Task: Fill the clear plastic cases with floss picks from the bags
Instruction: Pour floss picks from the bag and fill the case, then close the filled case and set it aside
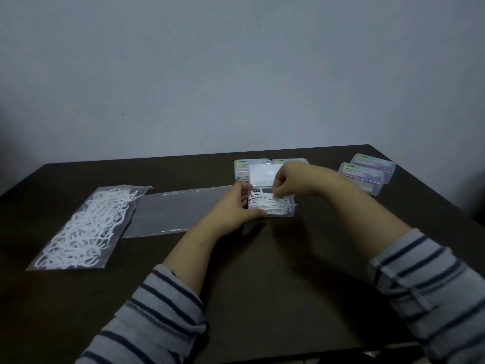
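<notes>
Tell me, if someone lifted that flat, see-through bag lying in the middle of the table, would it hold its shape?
Probably not. The empty bag lies flat as thin, glossy film, so it would likely droop from whichever edge is lifted. With nothing visible inside, it is probably very light and might slide on the dark table if pushed. The full bag beside it looks bulkier, so likely heavier.

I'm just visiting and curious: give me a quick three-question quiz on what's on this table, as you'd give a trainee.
1. True or false: the open case in front of the person already holds floss picks.
2. Which bag lies nearer that case: A, the full bag, or B, the flat bag?
3. Fill in: the left hand holds the case's ___ side.

Key: 1 true. 2 B. 3 left; meanwhile the right hand pinches picks over the case.
</notes>
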